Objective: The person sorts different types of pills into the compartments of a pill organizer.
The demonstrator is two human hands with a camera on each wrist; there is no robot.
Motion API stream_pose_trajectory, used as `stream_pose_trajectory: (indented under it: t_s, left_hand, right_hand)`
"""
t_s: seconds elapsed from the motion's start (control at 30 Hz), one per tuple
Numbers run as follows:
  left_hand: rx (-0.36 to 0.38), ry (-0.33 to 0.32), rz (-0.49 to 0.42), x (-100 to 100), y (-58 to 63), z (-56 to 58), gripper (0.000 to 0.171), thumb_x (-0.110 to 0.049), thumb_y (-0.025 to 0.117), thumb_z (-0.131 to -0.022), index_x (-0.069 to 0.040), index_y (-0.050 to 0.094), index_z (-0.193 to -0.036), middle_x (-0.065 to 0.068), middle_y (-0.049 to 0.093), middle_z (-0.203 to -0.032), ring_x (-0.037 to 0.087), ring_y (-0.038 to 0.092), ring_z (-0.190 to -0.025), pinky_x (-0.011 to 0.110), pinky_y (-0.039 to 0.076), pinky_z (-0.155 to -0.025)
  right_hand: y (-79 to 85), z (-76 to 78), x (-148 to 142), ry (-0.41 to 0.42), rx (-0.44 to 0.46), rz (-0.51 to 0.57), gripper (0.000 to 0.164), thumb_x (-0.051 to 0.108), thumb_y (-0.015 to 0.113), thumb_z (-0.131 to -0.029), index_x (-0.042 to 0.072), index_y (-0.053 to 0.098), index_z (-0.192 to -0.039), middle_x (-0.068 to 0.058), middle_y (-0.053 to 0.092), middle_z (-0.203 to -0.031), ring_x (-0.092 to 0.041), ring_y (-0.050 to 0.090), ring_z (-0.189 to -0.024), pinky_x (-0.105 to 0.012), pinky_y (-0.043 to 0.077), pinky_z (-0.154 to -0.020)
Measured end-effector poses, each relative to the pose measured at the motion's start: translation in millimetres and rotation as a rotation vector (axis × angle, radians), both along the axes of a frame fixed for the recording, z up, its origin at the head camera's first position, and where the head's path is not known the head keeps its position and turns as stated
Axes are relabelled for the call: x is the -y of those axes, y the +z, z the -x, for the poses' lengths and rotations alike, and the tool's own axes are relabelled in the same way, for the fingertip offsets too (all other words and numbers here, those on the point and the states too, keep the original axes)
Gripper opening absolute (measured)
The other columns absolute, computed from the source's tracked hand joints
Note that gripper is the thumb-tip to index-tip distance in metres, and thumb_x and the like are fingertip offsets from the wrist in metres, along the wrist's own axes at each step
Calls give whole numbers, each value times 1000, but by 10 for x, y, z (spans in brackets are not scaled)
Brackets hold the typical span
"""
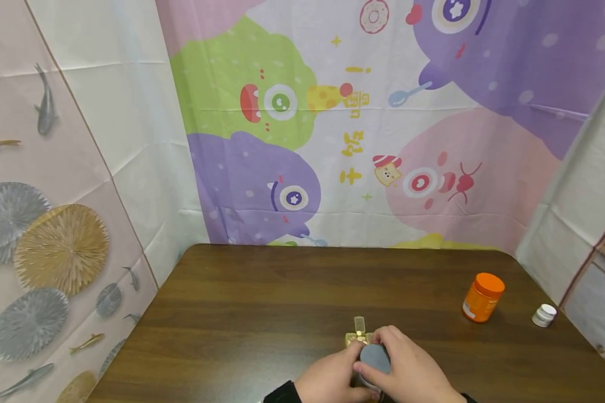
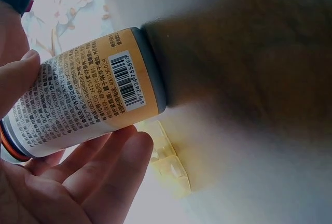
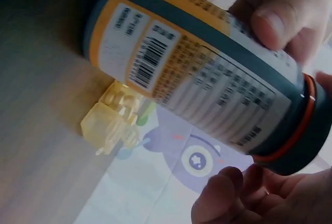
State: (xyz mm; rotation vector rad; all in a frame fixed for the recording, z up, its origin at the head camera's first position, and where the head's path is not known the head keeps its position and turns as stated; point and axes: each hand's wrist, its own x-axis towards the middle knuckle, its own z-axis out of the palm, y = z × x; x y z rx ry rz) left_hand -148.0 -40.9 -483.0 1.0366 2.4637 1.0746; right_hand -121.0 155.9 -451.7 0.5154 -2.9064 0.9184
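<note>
Between both hands is an upright pill bottle (image 2: 85, 92) with a dark blue-grey lid (image 1: 375, 358), an orange ring below the lid and a barcode on its label. My left hand (image 1: 329, 375) grips the bottle's body, thumb on one side and fingers on the other. Around the lid curl the thumb and fingers of my right hand (image 1: 414, 366). The bottle's base sits right at the tabletop in the left wrist view. Just beyond the hands stands a small yellow translucent pill box (image 3: 104, 125) with a flap raised; pale pieces lie in its compartments.
On the right side of the brown wooden table (image 1: 242, 313) stands an orange jar (image 1: 482, 298) with an orange lid. A small white bottle (image 1: 544, 315) is farther right, near the table's edge. A cartoon-printed cloth (image 1: 343, 224) hangs behind the table.
</note>
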Motion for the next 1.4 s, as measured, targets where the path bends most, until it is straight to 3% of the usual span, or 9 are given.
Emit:
stream_pose_trajectory:
  t_s: [0.1, 0.27, 0.4, 0.53, 0.7, 0.87, 1.13, 1.27, 1.4]
  left_hand:
    - [-13, 3, 12, 5, 12, -14, 61, -41, 74, -88, -17, 44, -135, -12, 64, -111, -5, 58, -90, 19, 49, -73]
    - [-69, -15, 25, 17, 14, -24, 71, -41, 73, -89, -13, 38, -145, -4, 63, -123, -1, 60, -100, 20, 49, -81]
    - [-96, -19, 31, 19, 5, -23, 74, -41, 73, -90, -11, 36, -147, 0, 61, -130, 0, 59, -106, 20, 49, -85]
    - [-86, -7, 23, 15, -3, -19, 70, -42, 73, -90, -14, 40, -145, -3, 61, -129, -1, 58, -104, 20, 49, -85]
    - [-9, -4, -24, 5, -12, -6, 60, -41, 73, -89, -19, 45, -138, -10, 63, -117, -3, 59, -97, 21, 50, -79]
    - [79, -18, -78, 8, -30, 8, 52, -37, 75, -89, -19, 48, -130, -14, 64, -111, -4, 60, -94, 21, 50, -77]
    - [22, 8, -35, 21, -39, 1, 67, -40, 75, -88, -17, 43, -142, -8, 63, -122, -1, 59, -104, 22, 50, -82]
    - [13, 23, -16, 22, -33, -5, 69, -41, 76, -87, -16, 44, -143, -7, 62, -125, 0, 59, -105, 23, 50, -84]
    - [64, 19, -44, 8, -41, 3, 64, -40, 76, -87, -18, 46, -139, -8, 63, -120, 0, 60, -100, 23, 51, -80]
  right_hand:
    - [-19, -9, -22, 58, -89, 0, 51, 59, 61, -92, 17, 57, -121, 8, 56, -112, -7, 54, -89, -28, 49, -73]
    - [-49, -18, -144, 335, -380, -4, 59, 18, 72, -88, 16, 50, -143, 1, 53, -142, -15, 53, -123, -34, 51, -92]
    - [-43, -6, -200, 445, -410, -34, 71, 7, 73, -80, 19, 49, -146, 3, 51, -144, -15, 51, -126, -34, 50, -94]
    - [-45, 10, -190, 418, -383, -33, 60, 12, 75, -83, 17, 58, -139, 4, 55, -136, -13, 54, -117, -32, 52, -89]
    - [-37, -5, -101, 220, -241, 0, 39, 40, 75, -88, 20, 65, -120, 13, 55, -112, -2, 53, -92, -24, 50, -74]
    - [-21, -40, -15, 19, -107, -13, 53, 67, 63, -85, 20, 62, -111, 15, 51, -98, -2, 50, -82, -25, 48, -68]
    - [-44, -46, -148, 296, -241, 20, 57, 17, 70, -90, 21, 51, -144, 1, 51, -144, -18, 52, -127, -34, 51, -94]
    - [-31, -23, -197, 362, -216, 37, 56, 9, 68, -88, 23, 55, -141, 3, 55, -139, -15, 53, -121, -32, 50, -94]
    - [-23, -12, -165, 281, -156, 50, 43, 27, 71, -91, 19, 61, -132, 7, 56, -122, -8, 54, -102, -26, 51, -81]
